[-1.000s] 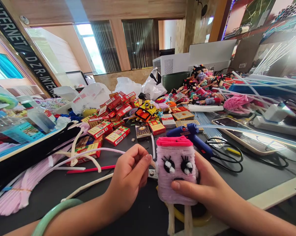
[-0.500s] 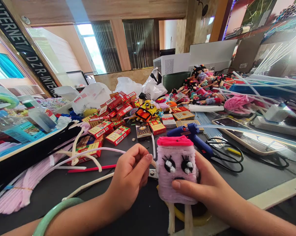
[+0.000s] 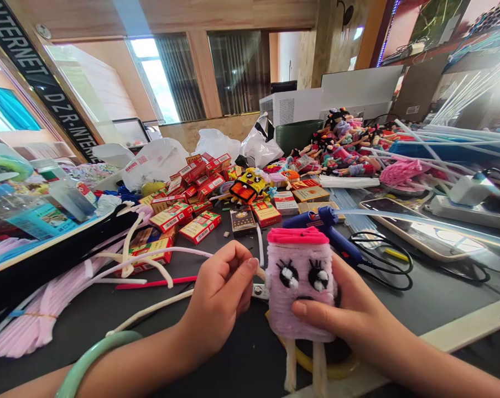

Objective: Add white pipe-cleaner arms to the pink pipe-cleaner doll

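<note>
A boxy pink pipe-cleaner doll (image 3: 302, 315) is upright in my right hand (image 3: 345, 304), with my thumb across its front below the eyes. It has a bright pink top, black-and-white eyes with lashes and two cream legs hanging down. My left hand (image 3: 227, 293) is closed in a pinch at the doll's side, on a short cream pipe cleaner (image 3: 260, 273) that runs toward the body. Most of that piece is hidden by my fingers. A small metal tool end (image 3: 259, 291) shows behind, between my hand and the doll. Below the doll lies a yellow ring-shaped thing (image 3: 341, 371), partly covered.
A blue glue gun (image 3: 337, 235) with its cable lies behind the doll, near a phone (image 3: 416, 229). Red cigarette boxes (image 3: 200, 226) and a yellow doll (image 3: 248, 187) are further back. Pink pipe cleaners (image 3: 30, 323) lie at left; a power strip (image 3: 474, 213) is at right.
The doll and my right hand have shifted very slightly right and up in the view. My left hand keeps its pinch almost unmoved.
</note>
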